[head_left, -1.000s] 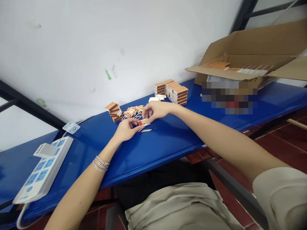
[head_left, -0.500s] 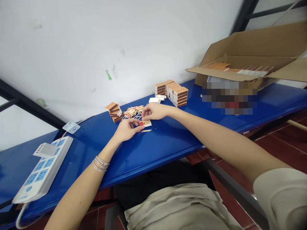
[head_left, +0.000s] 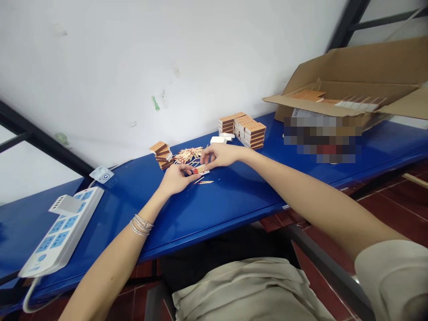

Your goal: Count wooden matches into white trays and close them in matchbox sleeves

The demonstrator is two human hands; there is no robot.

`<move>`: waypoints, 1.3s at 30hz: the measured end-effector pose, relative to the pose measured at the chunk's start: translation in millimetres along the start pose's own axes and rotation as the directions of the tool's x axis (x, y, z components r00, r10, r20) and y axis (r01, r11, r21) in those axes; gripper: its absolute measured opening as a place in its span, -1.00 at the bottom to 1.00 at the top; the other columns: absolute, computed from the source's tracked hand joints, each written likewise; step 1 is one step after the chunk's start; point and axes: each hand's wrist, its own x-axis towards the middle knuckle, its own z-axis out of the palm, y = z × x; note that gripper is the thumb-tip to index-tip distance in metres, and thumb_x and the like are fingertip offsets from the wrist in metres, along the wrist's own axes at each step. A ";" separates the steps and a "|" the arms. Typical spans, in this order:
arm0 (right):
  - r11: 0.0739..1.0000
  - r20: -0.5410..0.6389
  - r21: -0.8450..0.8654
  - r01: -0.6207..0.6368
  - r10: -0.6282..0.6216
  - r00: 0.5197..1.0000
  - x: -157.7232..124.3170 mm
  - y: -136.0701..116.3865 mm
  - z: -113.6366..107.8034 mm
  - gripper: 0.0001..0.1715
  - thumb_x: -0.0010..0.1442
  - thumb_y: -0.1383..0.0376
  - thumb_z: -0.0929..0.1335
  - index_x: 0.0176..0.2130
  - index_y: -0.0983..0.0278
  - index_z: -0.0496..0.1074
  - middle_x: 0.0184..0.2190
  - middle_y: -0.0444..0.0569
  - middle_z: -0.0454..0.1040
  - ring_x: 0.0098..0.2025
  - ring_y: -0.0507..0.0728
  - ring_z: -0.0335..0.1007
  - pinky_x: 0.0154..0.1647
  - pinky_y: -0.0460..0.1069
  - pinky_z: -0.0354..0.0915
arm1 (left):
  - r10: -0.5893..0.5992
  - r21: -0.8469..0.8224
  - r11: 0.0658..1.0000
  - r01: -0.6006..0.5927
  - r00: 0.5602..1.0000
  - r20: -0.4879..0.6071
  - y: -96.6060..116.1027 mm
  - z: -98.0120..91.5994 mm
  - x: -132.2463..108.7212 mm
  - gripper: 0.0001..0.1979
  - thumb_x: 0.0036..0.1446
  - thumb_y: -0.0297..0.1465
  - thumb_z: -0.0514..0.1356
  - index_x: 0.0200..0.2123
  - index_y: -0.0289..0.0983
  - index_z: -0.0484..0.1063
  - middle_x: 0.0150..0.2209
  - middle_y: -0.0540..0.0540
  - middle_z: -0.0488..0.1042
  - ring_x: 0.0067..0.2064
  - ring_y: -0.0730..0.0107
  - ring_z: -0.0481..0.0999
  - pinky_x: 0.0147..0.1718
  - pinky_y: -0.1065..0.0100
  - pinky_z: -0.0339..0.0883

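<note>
Little had moved since the last frame: my view had swung a touch, and my left grip (head_left: 177, 178) and right grip (head_left: 220, 155) had drawn a little closer over the open matchbox (head_left: 201, 170). It sat between them, low over the worktop (head_left: 234, 209), though I could not tell whether it was resting there or lifted just clear. Its end with the red match heads faced my left fingertips (head_left: 190, 172). Both grips were nearly closed on it, the left pinching that end and the right bearing on the far end, and this two-sided hold kept so small a box steady. Just beyond my hands lay a heap of loose matches (head_left: 189, 154), close enough to reach with barely a shift of the wrist, and a few stray matches (head_left: 206, 182) lay just in front of the box. A short stack of matchboxes (head_left: 161, 154) stood beside the heap on the left, while taller stacks (head_left: 250, 133) stood farther right, with some white trays (head_left: 218, 140) just before them. Nothing stood between my hands and the heap. Well off to the right sat an open carton (head_left: 347, 76) holding more boxes, with a blurred patch (head_left: 323, 139) hiding what was in front of it. A power strip (head_left: 62, 232) lay well to the left, near my forearm.
</note>
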 end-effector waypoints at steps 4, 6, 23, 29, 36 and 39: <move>0.999 0.059 0.044 -0.005 0.002 0.998 -1.5 -6.4 -1.8 -0.66 -0.11 0.39 0.47 -0.23 0.34 0.53 -0.32 -0.04 0.58 -0.38 0.04 0.43 -0.36 -0.08 0.27 | 0.006 0.000 1.000 -0.006 1.000 -0.005 -2.5 1.8 0.8 -0.59 -0.13 -0.11 0.38 -0.30 -0.30 0.59 -0.56 0.02 0.44 -0.57 0.53 0.24 -0.57 0.42 0.10; 0.999 0.079 0.050 -0.005 0.001 0.997 -2.5 -9.8 -1.7 -0.67 -0.10 0.41 0.46 -0.23 0.34 0.52 -0.30 -0.03 0.58 -0.39 0.02 0.43 -0.35 -0.08 0.27 | 0.011 -0.006 1.000 -0.011 1.000 0.007 -2.9 2.8 0.8 -0.57 -0.12 -0.10 0.37 -0.27 -0.30 0.59 -0.52 0.01 0.48 -0.57 0.53 0.25 -0.56 0.41 0.11; 0.999 0.055 0.043 0.012 -0.015 0.998 -2.5 -10.7 2.2 -0.65 -0.10 0.20 0.52 -0.28 0.34 0.58 -0.35 -0.02 0.59 -0.41 0.03 0.40 -0.36 -0.07 0.26 | 0.028 0.058 0.998 -0.027 1.000 -0.007 1.9 5.4 -1.2 -0.57 -0.11 -0.06 0.36 -0.28 -0.28 0.61 -0.47 -0.01 0.52 -0.55 0.51 0.29 -0.54 0.40 0.12; 0.998 0.103 0.054 -0.012 0.007 0.995 -0.5 -3.7 3.5 -0.78 -0.02 0.28 0.47 -0.31 0.34 0.61 -0.44 -0.03 0.61 -0.45 0.03 0.43 -0.39 -0.08 0.25 | 0.018 0.045 0.999 -0.017 1.000 -0.007 3.4 3.5 -1.5 -0.57 -0.14 -0.08 0.37 -0.28 -0.29 0.61 -0.43 -0.04 0.53 -0.55 0.50 0.29 -0.53 0.39 0.14; 0.998 0.138 0.063 -0.017 0.008 0.990 -0.9 -2.3 4.2 -0.77 0.01 0.30 0.45 -0.28 0.32 0.61 -0.41 -0.04 0.62 -0.42 0.03 0.46 -0.38 -0.09 0.27 | 0.007 0.041 0.999 -0.008 1.000 0.011 -3.3 5.4 1.3 -0.57 -0.12 -0.11 0.36 -0.24 -0.30 0.59 -0.40 -0.02 0.53 -0.56 0.53 0.27 -0.55 0.40 0.11; 1.000 0.143 0.012 -0.019 0.017 0.990 -1.6 -4.9 2.8 -0.79 0.01 0.30 0.44 -0.31 0.34 0.61 -0.44 -0.03 0.61 -0.44 0.04 0.43 -0.41 -0.09 0.25 | 0.008 0.023 1.000 -0.008 1.000 0.002 -4.6 6.1 1.6 -0.60 -0.13 -0.15 0.37 -0.26 -0.30 0.59 -0.41 -0.02 0.52 -0.55 0.53 0.28 -0.54 0.40 0.12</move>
